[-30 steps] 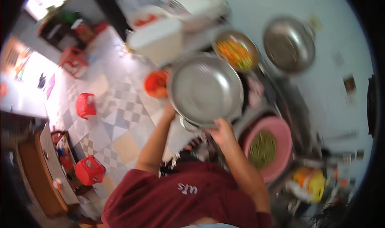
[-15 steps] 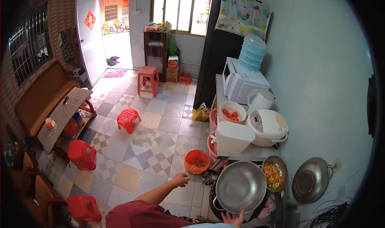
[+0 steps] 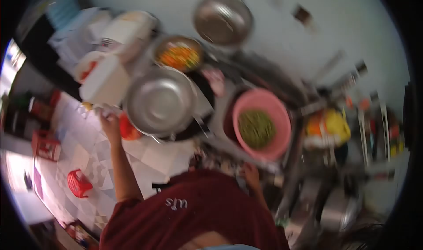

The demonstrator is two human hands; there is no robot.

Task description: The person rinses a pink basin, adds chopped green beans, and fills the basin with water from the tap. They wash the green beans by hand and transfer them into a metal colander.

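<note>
My left hand [image 3: 109,120] is stretched out beside the white container [image 3: 105,81], at the counter's edge, with a whitish blur at its fingers. My right hand [image 3: 251,174] is low near my body, in front of the pink basin [image 3: 283,131] that holds green beans; its fingers are smeared. Between the hands, a large metal wok [image 3: 161,102] sits on the stove, touched by neither hand. Behind it is a pan of diced orange, yellow and green food [image 3: 178,57]. Pinkish meat [image 3: 214,80] lies to the wok's right.
Another metal pan [image 3: 224,20] hangs on the wall. A white rice cooker [image 3: 128,30] and a bowl of tomatoes stand at the back left. An orange-red bin [image 3: 128,129] is on the floor below my left forearm. A yellow package [image 3: 335,126] is at the right.
The view has swung toward the sink side. My left hand has moved from near the bin to the white container. My right hand has left the wok's rim and come down near my body.
</note>
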